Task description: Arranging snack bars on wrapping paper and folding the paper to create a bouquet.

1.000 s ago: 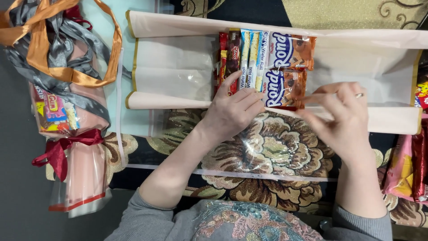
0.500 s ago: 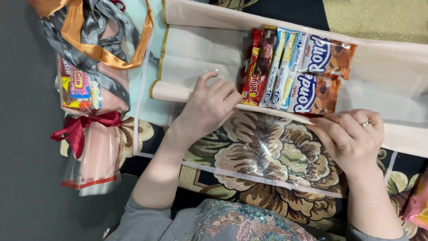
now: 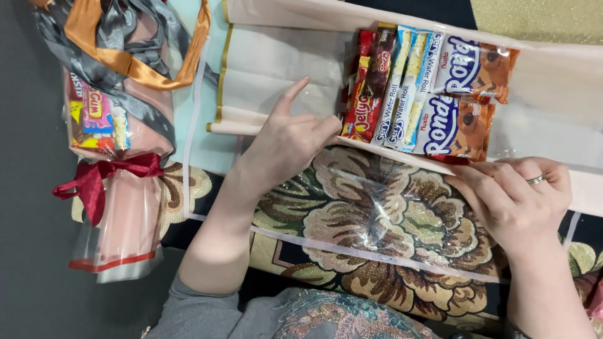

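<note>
Several snack packets (image 3: 418, 94) are lying in a row on the cream wrapping sheet (image 3: 276, 63), not yet rolled up. Below the packets, the left hand (image 3: 286, 141) is pressing the sheet's near edge with loosely spread fingers, while the right hand (image 3: 512, 198) is pinching that edge.

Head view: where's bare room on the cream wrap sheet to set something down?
Free: the cream wrap sheet left of the snack packets, above the left hand; also its right end beyond the brown biscuit packs. Crowded: the sheet's middle, and its lower edge, where the right hand sits.
</note>
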